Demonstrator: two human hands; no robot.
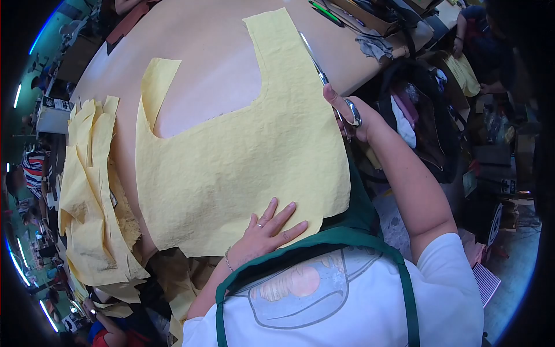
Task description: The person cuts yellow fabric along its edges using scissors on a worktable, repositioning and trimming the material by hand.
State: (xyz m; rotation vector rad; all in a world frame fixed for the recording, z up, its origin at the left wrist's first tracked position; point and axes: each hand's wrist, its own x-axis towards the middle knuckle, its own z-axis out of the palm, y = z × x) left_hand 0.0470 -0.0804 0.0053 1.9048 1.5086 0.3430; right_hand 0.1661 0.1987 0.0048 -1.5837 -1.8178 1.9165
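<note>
A large yellow fabric piece (231, 162) with two strap-like arms lies flat on the table. My left hand (270, 231) rests spread on its lower edge, fingers apart, with a ring and a bracelet showing. At the fabric's right edge my right hand (352, 115) holds scissors (315, 61) by the handles, the thumb through one loop. Their long blades point up and to the left, alongside the right side of the wider strap. Part of the lower handle is hidden by the hand and fabric.
Stacked yellow fabric pieces (92, 196) lie at the table's left. Green pens (326, 13) and a grey cloth (374, 45) are at the top right. An open black bag (425, 127) stands right of my forearm. Another person's hand (458, 47) is at the upper right.
</note>
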